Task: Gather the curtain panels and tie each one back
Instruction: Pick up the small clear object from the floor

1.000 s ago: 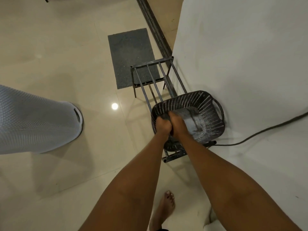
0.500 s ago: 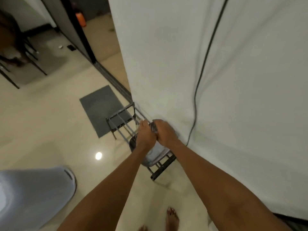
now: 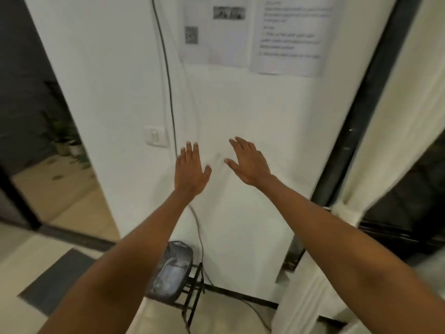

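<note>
A cream curtain panel [image 3: 395, 131] hangs at the right edge of the view, beside a dark window frame [image 3: 356, 109]. Its lower part bunches near the floor at the bottom right. My left hand [image 3: 191, 168] and my right hand [image 3: 248, 160] are both raised in front of the white wall, fingers spread, holding nothing. Neither hand touches the curtain; it hangs well to the right of my right hand.
A dark perforated basket [image 3: 173, 271] sits on a low metal rack [image 3: 192, 295] at the foot of the wall. A black cable [image 3: 168, 75] runs down the wall past a light switch [image 3: 156, 136]. Printed sheets [image 3: 255, 32] are stuck higher up. A grey mat [image 3: 55, 280] lies left, before an open doorway.
Both hands have left the basket on the rack and risen, fingers now spread. The view has swung up from the floor to the wall, bringing the curtain into sight at right.
</note>
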A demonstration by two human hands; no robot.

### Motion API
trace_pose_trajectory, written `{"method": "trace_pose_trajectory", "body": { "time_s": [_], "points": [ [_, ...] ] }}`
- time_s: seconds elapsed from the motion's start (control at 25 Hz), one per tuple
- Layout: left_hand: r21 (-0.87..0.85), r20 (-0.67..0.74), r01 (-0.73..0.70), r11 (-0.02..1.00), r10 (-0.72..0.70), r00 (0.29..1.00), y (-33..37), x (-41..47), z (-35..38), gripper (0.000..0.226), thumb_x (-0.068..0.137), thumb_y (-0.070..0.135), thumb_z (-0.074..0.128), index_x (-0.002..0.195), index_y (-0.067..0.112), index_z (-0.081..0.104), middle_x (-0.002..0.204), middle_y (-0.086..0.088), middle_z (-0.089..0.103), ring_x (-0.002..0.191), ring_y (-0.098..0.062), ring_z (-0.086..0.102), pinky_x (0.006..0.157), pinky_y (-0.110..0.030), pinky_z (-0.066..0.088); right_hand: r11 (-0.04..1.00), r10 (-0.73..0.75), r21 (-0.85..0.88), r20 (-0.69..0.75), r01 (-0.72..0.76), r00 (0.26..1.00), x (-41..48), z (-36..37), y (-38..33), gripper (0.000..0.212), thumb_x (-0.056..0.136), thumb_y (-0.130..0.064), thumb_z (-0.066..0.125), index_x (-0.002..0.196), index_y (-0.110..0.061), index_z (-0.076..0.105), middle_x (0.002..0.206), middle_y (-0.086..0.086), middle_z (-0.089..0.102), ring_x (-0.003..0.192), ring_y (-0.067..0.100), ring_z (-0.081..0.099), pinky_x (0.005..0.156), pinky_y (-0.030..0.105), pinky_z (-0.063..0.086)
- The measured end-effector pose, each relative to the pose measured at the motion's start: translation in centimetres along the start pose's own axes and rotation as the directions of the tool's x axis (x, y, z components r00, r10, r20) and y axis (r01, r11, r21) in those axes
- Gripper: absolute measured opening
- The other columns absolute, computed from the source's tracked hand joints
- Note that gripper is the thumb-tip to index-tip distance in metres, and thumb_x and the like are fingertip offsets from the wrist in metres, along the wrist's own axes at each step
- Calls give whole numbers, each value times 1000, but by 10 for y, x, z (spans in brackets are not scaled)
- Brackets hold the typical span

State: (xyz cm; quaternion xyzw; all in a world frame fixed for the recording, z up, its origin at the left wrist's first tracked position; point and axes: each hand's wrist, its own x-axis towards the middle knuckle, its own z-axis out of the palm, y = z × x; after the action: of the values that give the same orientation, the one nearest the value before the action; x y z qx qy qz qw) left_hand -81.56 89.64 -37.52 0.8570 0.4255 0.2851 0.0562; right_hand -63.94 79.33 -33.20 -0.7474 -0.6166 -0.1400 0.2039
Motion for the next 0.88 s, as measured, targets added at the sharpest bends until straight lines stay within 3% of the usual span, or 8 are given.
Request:
{"method": "trace_pose_trajectory", "body": {
  "time_s": [0.2,0.4,0.68,0.88],
  "points": [
    [-99,-127,-188,977,175,976,146,4,-78,79,100,48,44,162,9,12,169,-15,10,155,-37,14,126,-49,17,986,79,-126,-211,-108,974,-72,-161,54,67,103,-56,41,157,-19,30,164,4,29,144,29,34,106,51,45],
    [-125,-235,-421,898,386,892,316,-26,-116,78,101,53,38,162,11,13,170,-13,11,156,-33,13,126,-48,16,954,138,-200,-373,-225,918,-169,-283,123,66,102,-56,39,156,-19,32,162,5,31,143,29,37,103,50,48],
    [-158,-384,-632,758,543,747,576,-107,-119,79,100,58,34,163,15,11,170,-10,8,157,-30,9,127,-48,16,854,252,-295,-487,-429,836,-360,-427,282,73,100,-60,38,159,-19,25,164,4,29,143,29,37,101,49,49],
    [-238,-313,-655,717,582,751,717,-171,-61,80,100,57,32,163,14,9,170,-12,7,157,-30,6,127,-51,14,724,380,-357,-507,-590,774,-476,-505,389,86,97,-71,29,163,-21,6,170,3,12,151,29,26,106,51,46]
  ]
}}
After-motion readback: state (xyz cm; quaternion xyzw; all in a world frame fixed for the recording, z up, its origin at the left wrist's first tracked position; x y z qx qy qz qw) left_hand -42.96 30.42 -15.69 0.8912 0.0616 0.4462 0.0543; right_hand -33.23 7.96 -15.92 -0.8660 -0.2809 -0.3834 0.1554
